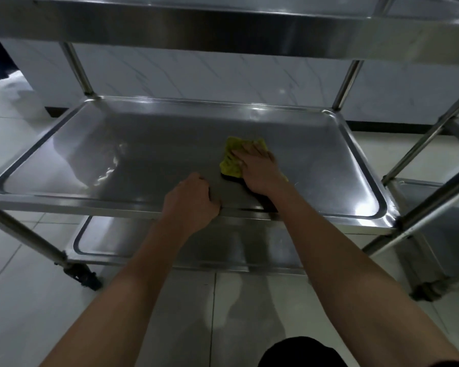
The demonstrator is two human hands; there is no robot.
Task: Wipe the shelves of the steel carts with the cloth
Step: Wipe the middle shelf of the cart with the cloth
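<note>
The fingers of the right hand lie straight and spread, pressed flat on the cloth, not curled round it. The cloth is yellow-green, crumpled into a small wad with a nubby weave; it shows past the fingertips and along the thumb side of the hand, and the palm covers the rest. A dark shadow sits under its near edge.

The fingers of the left hand are curled over the near rim of the middle shelf, gripping that edge, thumb side toward the right hand. The 2 hands are close but apart.

Under both sets of fingers lies the middle shelf, a shallow steel tray with rounded corners and a raised lip. The cloth rests on its floor, right of centre and toward the near edge. Far to the left of the fingers, bright smeared reflections glare on the steel.

Above the fingers runs the front edge of the top shelf. Below them is the bottom shelf, another steel tray. Round posts join the 3 shelves, and a dark caster sits on the pale tiled floor. To the right of the fingers stands a second cart.
</note>
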